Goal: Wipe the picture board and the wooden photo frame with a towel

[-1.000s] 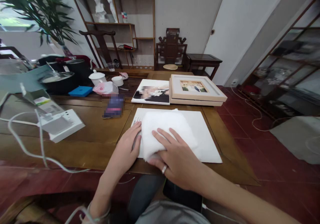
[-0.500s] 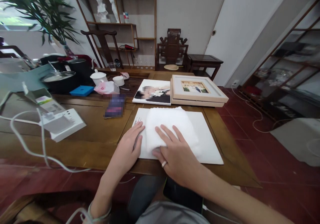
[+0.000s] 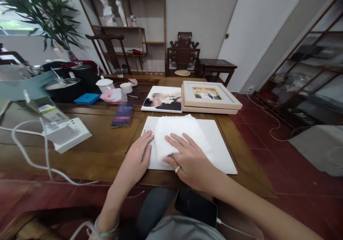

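A white flat board [image 3: 219, 150] lies on the wooden table [image 3: 107, 140] in front of me. A folded white cloth [image 3: 178, 131] rests on it. My right hand [image 3: 191, 159], with a ring on one finger, presses flat on the near part of the cloth, fingers stretched out. My left hand [image 3: 136, 157] lies flat on the board's left edge, fingers extended and touching the cloth's left side. Neither hand grips anything.
Behind the board lie a photo print [image 3: 163, 98] and two stacked framed pictures [image 3: 210, 97]. To the left are a white box [image 3: 66, 134] with a cable [image 3: 29, 154], a blurred dark item [image 3: 122, 114], a pink pouch [image 3: 114, 95], cups and black pots. A dark phone [image 3: 195, 206] rests on my lap.
My right hand has slid the cloth slightly away and to the left across the board; my left hand has stayed on the board's left edge.
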The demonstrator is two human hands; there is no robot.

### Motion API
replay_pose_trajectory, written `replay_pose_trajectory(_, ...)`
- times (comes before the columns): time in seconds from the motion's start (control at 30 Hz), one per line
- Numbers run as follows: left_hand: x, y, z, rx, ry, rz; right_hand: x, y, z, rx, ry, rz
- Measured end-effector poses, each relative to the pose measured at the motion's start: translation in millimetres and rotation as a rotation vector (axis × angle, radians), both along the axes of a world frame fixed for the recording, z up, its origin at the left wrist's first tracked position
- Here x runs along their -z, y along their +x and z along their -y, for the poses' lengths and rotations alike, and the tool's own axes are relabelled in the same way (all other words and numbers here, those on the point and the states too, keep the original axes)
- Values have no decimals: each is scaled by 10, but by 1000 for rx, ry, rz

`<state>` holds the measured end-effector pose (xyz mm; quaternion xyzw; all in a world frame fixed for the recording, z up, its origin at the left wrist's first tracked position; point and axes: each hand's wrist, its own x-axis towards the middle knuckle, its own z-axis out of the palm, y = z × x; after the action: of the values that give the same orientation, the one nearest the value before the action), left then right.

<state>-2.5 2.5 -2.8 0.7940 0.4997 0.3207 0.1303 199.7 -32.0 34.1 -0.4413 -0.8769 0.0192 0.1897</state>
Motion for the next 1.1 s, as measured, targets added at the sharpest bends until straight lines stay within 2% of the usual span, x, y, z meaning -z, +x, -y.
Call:
replay_pose_trajectory(0.43,-1,9,3,-1,6,15,83,-122,71,53,40,77)
replay_pose_trajectory(0.87,-7,-9,-6,-2,-2,-12,34,-102,155,-3,-25,93)
replay_pose_trajectory(1.1,-70,29,14,25,-35,-18,-5,-11,317,-123,-41,108)
